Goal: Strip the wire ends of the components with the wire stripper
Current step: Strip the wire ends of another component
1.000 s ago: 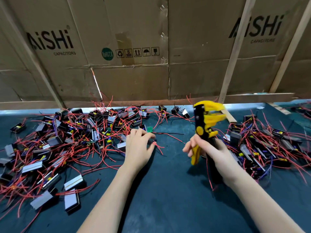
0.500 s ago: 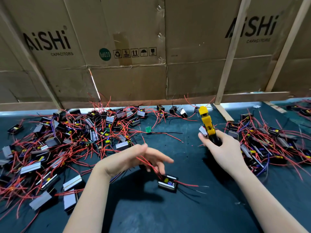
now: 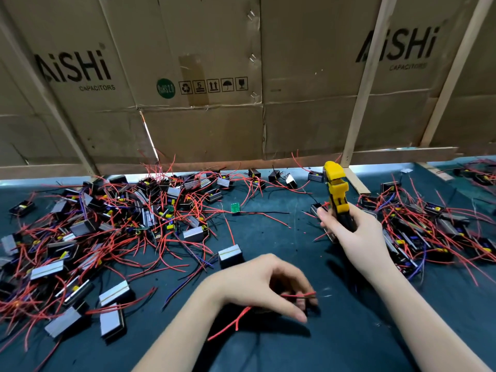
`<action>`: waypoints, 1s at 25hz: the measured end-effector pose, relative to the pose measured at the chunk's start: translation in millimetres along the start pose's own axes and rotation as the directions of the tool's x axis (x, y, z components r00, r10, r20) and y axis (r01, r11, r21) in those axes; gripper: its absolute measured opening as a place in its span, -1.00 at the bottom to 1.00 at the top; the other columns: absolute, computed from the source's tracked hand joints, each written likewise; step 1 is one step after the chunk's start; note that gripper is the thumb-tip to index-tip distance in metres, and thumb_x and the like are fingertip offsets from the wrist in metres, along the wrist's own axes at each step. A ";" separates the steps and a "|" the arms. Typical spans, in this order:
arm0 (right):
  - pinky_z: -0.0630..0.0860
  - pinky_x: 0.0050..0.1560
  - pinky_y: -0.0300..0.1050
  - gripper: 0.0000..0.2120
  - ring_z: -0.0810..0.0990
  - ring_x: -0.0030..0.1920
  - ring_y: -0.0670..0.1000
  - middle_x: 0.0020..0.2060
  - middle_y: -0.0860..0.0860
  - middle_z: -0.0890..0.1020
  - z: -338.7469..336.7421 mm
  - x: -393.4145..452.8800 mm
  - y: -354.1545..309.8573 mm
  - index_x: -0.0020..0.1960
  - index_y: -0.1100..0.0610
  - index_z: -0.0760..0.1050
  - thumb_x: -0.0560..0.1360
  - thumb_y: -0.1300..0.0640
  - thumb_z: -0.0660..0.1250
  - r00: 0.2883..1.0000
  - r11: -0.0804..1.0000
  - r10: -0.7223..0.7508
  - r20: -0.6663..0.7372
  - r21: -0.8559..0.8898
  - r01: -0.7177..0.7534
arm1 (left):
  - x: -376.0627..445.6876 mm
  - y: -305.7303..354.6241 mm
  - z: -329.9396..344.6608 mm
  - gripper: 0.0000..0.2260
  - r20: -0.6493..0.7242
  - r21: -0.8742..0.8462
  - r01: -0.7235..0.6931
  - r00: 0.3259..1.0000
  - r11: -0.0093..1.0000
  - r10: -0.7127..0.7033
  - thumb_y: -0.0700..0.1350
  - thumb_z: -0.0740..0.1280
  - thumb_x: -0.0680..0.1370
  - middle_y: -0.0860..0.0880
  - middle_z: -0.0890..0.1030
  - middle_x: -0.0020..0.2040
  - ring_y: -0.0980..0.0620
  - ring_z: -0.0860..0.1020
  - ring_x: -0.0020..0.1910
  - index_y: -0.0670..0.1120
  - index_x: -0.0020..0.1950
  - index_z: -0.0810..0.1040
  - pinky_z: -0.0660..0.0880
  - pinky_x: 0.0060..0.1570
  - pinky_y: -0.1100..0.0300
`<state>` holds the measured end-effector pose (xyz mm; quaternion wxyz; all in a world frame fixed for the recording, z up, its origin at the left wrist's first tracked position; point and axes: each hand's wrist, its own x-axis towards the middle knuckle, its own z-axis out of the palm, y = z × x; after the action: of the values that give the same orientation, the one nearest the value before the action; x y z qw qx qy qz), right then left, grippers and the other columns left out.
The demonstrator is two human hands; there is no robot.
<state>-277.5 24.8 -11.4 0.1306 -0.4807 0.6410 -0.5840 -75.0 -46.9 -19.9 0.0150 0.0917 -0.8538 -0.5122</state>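
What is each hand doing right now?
Left hand: pinching a red wire.
Right hand: gripping the wire stripper.

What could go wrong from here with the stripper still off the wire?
1. The left hand pinches thin red wires right at its fingertips; the yellow-and-black wire stripper in the right hand could nip a finger when it comes in.
2. The held wires look blurred and bunched, so two ends might be caught at once.
3. Loose red leads trail beneath the hand and could snag.

Yellow-and-black wire stripper (image 3: 336,193), red wires (image 3: 150,237), dark teal table (image 3: 349,331)
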 end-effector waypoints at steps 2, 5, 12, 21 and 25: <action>0.43 -0.17 -0.05 -0.61 0.49 -0.27 0.18 -0.35 0.18 0.55 -1.5 -0.6 -0.1 -0.28 0.13 0.46 0.41 -0.20 0.40 0.999 0.999 -0.041 -0.020 -0.003 0.041 | 3.1 -2.3 3.2 -0.86 -0.052 0.023 0.007 0.999 1.000 -0.006 -0.16 0.47 0.50 -0.05 0.66 -0.22 0.17 0.53 -0.25 -0.17 0.01 0.67 0.46 -0.15 0.28; 0.36 -0.23 -0.07 -0.63 0.40 -0.35 0.08 -0.42 0.12 0.47 -4.1 -0.5 -0.4 -0.28 0.14 0.43 0.42 -0.14 0.42 0.987 0.981 -0.150 -0.050 -0.131 0.142 | -4.3 -7.3 -9.4 -0.89 -0.204 -0.092 0.026 0.978 0.995 -0.044 -0.16 0.48 0.49 0.05 0.66 -0.24 0.15 0.56 -0.25 -0.17 -0.04 0.67 0.48 -0.16 0.31; 0.29 -0.17 0.02 -0.67 0.50 -0.23 0.20 -0.32 0.03 0.52 -11.9 4.3 12.0 -0.16 0.17 0.51 0.35 -0.11 0.32 0.877 0.573 -0.480 0.015 -0.752 0.326 | -16.0 -15.4 -22.3 -0.95 -0.373 -0.241 0.018 0.922 0.970 -0.109 -0.26 0.43 0.52 -0.11 0.70 -0.23 0.10 0.60 -0.31 -0.21 -0.04 0.63 0.49 -0.23 0.34; 0.23 -0.17 0.04 -0.60 0.49 -0.24 0.21 -0.32 0.12 0.52 -10.6 4.9 22.8 -0.18 0.21 0.47 0.22 -0.04 0.55 0.909 0.434 -0.417 -0.008 -0.880 0.191 | -6.2 -11.8 -21.1 -0.93 -0.702 -0.353 -0.256 0.708 0.900 -0.074 -0.24 0.44 0.44 -0.02 0.58 -0.37 0.12 0.53 -0.35 -0.12 -0.17 0.57 0.46 -0.23 0.37; 0.32 -0.15 0.05 -0.56 0.52 -0.23 0.20 -0.31 0.12 0.54 0.6 0.5 19.5 -0.18 0.21 0.49 0.20 -0.09 0.54 0.896 0.423 -0.438 0.069 -0.864 0.273 | -0.5 -10.8 -16.1 -0.91 -0.714 -0.314 -0.241 0.697 0.918 -0.061 -0.27 0.44 0.46 0.01 0.55 -0.40 0.13 0.49 -0.38 -0.16 -0.17 0.55 0.43 -0.25 0.38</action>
<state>-286.3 21.3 -28.4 -0.3052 -0.5548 0.7353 -0.2416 -71.0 -65.8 -21.8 0.3865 0.2346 -0.6669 -0.5923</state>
